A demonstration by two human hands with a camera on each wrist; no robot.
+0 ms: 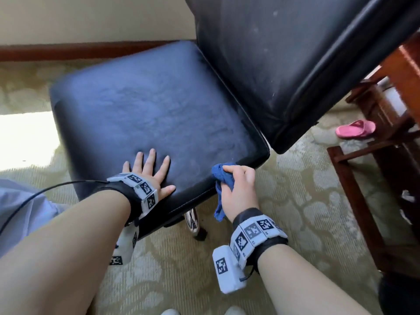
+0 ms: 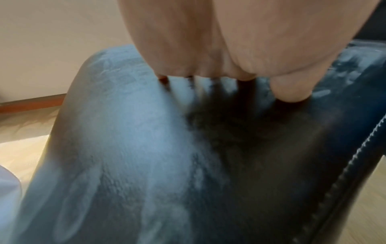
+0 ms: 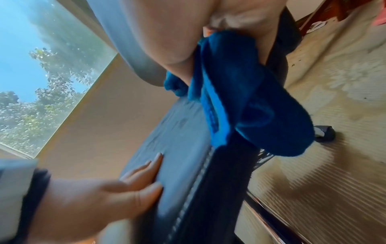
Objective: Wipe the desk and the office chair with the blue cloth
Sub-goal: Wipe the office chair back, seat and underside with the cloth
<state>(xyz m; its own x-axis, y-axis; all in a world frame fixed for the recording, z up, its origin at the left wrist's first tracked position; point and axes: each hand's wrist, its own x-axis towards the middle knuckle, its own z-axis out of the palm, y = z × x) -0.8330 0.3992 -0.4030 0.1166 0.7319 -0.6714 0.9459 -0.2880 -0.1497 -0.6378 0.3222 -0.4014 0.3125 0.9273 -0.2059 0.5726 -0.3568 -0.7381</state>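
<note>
The black leather office chair fills the head view, its seat in the middle and its backrest at the upper right. My left hand lies flat with spread fingers on the seat's near edge. My right hand grips the bunched blue cloth against the seat's near right side, with a tail of cloth hanging below the edge. The right wrist view shows the blue cloth draped from the fist beside the stitched seat edge, with the left hand flat on the seat.
Patterned beige carpet surrounds the chair. Dark wooden furniture stands at the right, with a pink slipper beneath it. The chair's chrome leg and caster show under the seat. A wall with a wooden baseboard runs behind.
</note>
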